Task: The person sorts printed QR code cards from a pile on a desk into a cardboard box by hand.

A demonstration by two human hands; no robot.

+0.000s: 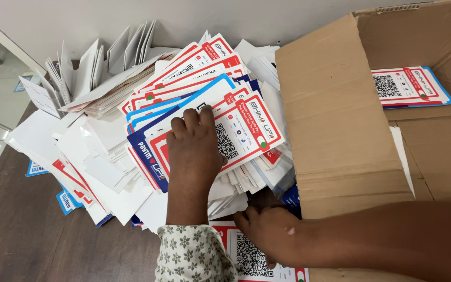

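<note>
A big loose heap of cards (184, 130) covers the dark wood-grain table (11, 235), and everything else sits around that heap. The cards are stiff, glossy rectangles with rounded corners. Many lie face up with red borders, a few with blue, each bearing a square black-and-white code panel; others lie blank white side up.

The left hand (194, 149) lies flat on top of the heap, fingers spread and pressed on the uppermost red-bordered card (244, 130). Its grip is open, a palm-down press rather than a hold. A sleeve (189, 256) of pale cloth with a small flower print covers the wrist at the heap's near edge.

At the far left of the heap stand bundles of folded white card pieces (95, 68), matte and tilted on edge like fans.

Right of the heap stands a brown corrugated box (434, 146), its wide flap (335, 104) folded out over the heap's right edge. Inside the box, against its far wall, lies a small stack of the same cards (411, 86), red on top and blue beneath.

The right hand (270, 237) rests at the heap's near right corner, fingers curled down onto another red-bordered card (249, 256) beside the box. Whether it pinches that card I cannot tell.
</note>
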